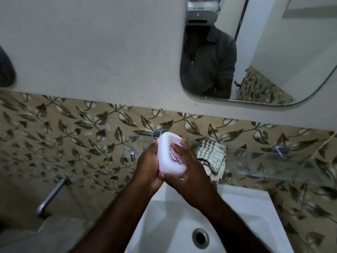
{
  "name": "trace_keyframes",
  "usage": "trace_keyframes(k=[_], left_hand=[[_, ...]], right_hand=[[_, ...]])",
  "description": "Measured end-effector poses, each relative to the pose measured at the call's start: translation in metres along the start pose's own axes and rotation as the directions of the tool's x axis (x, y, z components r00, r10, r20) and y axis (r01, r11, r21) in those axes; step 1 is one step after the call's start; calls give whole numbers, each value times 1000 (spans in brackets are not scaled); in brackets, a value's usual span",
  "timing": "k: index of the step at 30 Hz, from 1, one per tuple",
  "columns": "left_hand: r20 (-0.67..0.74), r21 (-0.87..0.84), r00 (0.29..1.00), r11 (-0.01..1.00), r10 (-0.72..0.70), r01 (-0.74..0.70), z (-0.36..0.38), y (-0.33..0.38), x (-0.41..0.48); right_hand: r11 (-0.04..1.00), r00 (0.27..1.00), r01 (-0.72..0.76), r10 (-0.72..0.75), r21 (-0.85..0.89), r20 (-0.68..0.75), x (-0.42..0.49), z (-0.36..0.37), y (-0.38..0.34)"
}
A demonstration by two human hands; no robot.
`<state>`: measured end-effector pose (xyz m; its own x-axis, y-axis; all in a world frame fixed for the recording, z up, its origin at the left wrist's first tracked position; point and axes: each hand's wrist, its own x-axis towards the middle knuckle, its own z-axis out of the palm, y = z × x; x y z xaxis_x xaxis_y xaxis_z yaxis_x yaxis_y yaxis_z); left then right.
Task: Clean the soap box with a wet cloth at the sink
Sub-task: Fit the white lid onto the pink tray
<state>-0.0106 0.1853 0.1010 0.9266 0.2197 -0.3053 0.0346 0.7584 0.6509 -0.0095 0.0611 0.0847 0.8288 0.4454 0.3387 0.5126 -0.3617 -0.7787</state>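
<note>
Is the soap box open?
Closed. The white, purple-patterned plastic soap box has its lid on the pink base; left hand and right hand grip it.

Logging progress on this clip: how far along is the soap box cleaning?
Done: the soap box is off any surface, gripped by the left hand and right hand above the sink. In hand: just holding the box. Left: the checked cloth lies on the glass shelf with no hand on it, so wiping looks not yet started; its wetness cannot be told.
</note>
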Motion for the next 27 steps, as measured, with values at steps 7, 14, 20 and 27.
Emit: trace_keyframes(k=[7, 14, 20, 27], left_hand=[[162, 750, 848, 495, 505, -439, -13, -12, 18], [247, 791, 823, 384, 512, -476, -19, -15, 26], [289, 835, 732, 212, 617, -507, -20, -28, 24], [292, 817, 735, 241, 612, -525, -21, -29, 23]], right_hand=[[935, 976, -124, 53, -331, -213, 26, 15, 27], [909, 985, -138, 85, -394, -148, 30, 18, 28], [881, 994, -74, 25, -468, -110, 30, 16, 31], [888, 997, -68, 50, -455, -51, 25, 8, 27]])
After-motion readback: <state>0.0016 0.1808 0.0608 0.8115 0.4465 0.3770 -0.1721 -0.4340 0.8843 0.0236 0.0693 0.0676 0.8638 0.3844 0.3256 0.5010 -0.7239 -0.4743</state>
